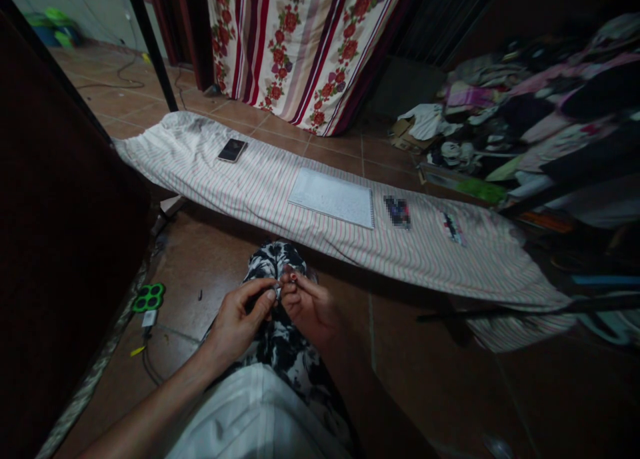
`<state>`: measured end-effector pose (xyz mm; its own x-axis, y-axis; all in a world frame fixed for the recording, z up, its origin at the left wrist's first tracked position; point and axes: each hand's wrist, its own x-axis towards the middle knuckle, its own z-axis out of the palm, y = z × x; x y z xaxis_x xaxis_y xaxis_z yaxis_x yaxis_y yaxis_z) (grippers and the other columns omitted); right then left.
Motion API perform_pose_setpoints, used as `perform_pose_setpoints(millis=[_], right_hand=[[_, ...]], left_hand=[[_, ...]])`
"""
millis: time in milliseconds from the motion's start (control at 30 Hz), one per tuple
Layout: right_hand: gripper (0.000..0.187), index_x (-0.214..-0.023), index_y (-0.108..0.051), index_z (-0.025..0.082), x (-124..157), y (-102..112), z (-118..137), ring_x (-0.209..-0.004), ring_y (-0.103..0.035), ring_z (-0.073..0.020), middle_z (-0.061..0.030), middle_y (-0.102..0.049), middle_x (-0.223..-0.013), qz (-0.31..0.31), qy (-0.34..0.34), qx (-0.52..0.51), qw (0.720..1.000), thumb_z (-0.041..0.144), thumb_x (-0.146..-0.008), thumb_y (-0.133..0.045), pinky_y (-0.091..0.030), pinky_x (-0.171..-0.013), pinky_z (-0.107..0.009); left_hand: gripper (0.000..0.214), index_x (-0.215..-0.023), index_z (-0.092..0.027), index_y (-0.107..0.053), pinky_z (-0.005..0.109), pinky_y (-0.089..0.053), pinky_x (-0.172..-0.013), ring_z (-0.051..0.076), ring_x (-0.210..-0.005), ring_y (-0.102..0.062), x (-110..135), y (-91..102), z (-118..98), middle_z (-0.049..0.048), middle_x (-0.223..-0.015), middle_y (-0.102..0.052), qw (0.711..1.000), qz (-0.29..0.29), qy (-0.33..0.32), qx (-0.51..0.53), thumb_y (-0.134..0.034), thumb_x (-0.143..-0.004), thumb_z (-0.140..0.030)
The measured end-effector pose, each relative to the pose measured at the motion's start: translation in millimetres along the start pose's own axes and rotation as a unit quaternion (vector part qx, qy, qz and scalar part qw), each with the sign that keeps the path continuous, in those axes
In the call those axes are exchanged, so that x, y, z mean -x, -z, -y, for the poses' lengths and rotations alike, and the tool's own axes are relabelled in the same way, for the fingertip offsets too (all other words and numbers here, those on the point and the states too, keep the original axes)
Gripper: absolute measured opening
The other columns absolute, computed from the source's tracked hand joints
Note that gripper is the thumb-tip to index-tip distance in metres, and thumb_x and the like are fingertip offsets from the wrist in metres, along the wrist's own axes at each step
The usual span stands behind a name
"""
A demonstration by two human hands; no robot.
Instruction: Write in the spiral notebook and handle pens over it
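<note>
My left hand (247, 312) and my right hand (307, 305) meet over my lap, in front of the patterned black-and-white trousers (273, 259). The left thumb and forefinger are pinched together, their tips close to the right fingertips. My right fingers are curled, with a tiny reddish spot at the tips. Whatever lies between the fingers is too small and dim to name. Beyond the hands, a spiral notebook (333, 197) lies on a long striped cloth (260, 185).
On the cloth are a phone (232, 150), a blurred-out dark item (397, 211) and a small bundle (453, 229). A green power strip (149, 298) with a cable lies on the tiled floor at left. Clothes (540, 112) are heaped at right; a floral curtain (295, 45) hangs behind.
</note>
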<state>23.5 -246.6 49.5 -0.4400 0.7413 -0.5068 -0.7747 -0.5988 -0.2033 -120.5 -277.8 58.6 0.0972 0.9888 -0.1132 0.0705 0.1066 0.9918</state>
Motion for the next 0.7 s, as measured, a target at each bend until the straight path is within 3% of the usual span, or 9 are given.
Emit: perform_pose_setpoints(millis=[267, 467, 700], right_hand=[[0.012, -0.087, -0.059, 0.010, 0, -2, -2, -0.053, -0.051, -0.0027, -0.0023, -0.057, -0.070, 0.016, 0.008, 0.000, 1.000, 0.011, -0.085, -0.047, -0.041, -0.045, -0.008], [0.009, -0.084, -0.061, 0.012, 1, -5, -2, -0.055, -0.050, -0.0041, -0.0012, -0.057, -0.069, -0.004, 0.081, 0.068, 0.994, 0.011, -0.078, -0.055, -0.039, -0.044, -0.010], [0.018, -0.087, -0.060, 0.019, 9, -18, -6, -0.056, -0.047, -0.0079, 0.0007, -0.060, -0.069, -0.037, 0.250, 0.275, 0.928, 0.026, -0.071, -0.065, -0.037, -0.048, -0.018]], left_hand=[[0.030, -0.097, -0.013, -0.064, 0.022, -0.044, -0.056, 0.012, -0.058, -0.053, 0, -0.7, 2, 0.0048, -0.079, -0.065, 1.000, 0.005, -0.009, 0.008, -0.055, -0.078, -0.034], [0.033, -0.094, -0.011, -0.064, 0.022, -0.042, -0.054, 0.011, -0.055, -0.052, -3, -0.9, -3, 0.0020, -0.067, -0.061, 0.998, -0.010, 0.038, 0.041, -0.058, -0.073, -0.036], [0.036, -0.091, -0.012, -0.064, 0.022, -0.041, -0.055, 0.012, -0.057, -0.052, -4, 0.6, -2, 0.0018, -0.066, -0.061, 0.996, -0.010, 0.056, 0.070, -0.062, -0.070, -0.041]])
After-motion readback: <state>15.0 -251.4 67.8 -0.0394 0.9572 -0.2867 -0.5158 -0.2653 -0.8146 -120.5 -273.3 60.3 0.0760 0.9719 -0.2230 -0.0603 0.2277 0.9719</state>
